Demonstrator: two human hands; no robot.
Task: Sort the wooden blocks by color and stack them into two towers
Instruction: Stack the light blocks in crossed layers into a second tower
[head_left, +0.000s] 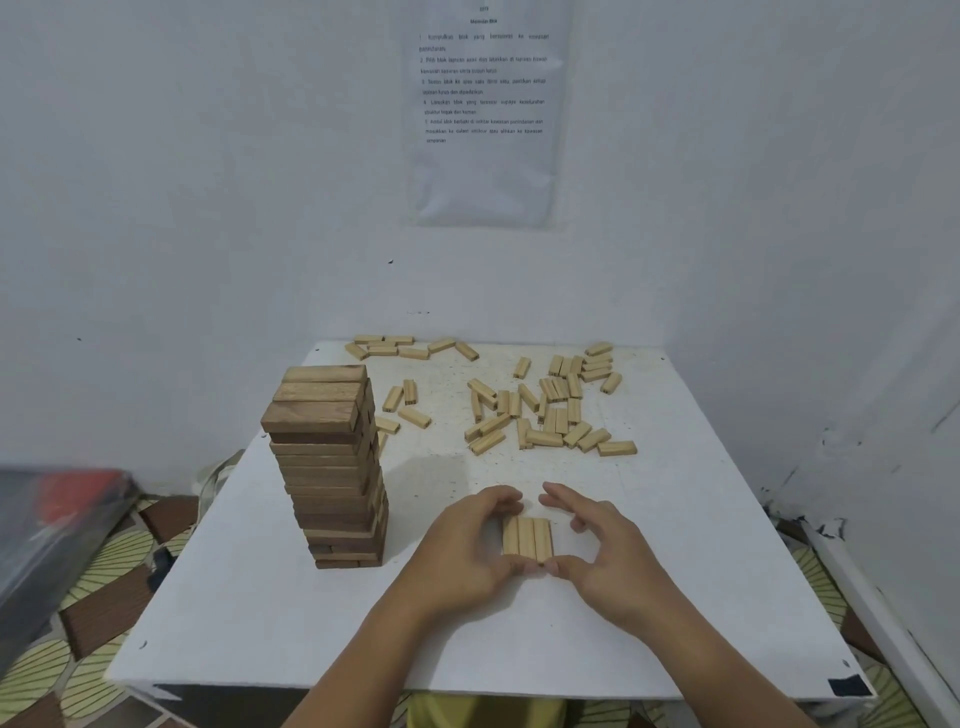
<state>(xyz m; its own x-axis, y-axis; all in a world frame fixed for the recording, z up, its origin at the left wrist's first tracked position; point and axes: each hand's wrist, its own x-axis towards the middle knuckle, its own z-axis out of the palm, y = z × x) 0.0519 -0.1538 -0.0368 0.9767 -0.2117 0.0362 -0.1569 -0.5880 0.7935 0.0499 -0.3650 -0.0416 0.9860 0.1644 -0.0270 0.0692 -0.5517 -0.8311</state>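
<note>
I see three pale blocks (527, 540) side by side near the front edge of the bench (701, 571). Left hand (467, 545) fingers curl round them; right hand (602, 551) is cupped loosely, thumb touching. They look light, stiff and smooth, so I'd pinch the long sides.

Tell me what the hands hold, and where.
Three light blocks flat on the table: left hand pinches their ends; right hand touches the near end, thumb only.

Light is dim, cool and even. The tall dark-brown wooden block tower (332, 467) throws a soft shadow rightward; frame edges bend and blur.
</note>
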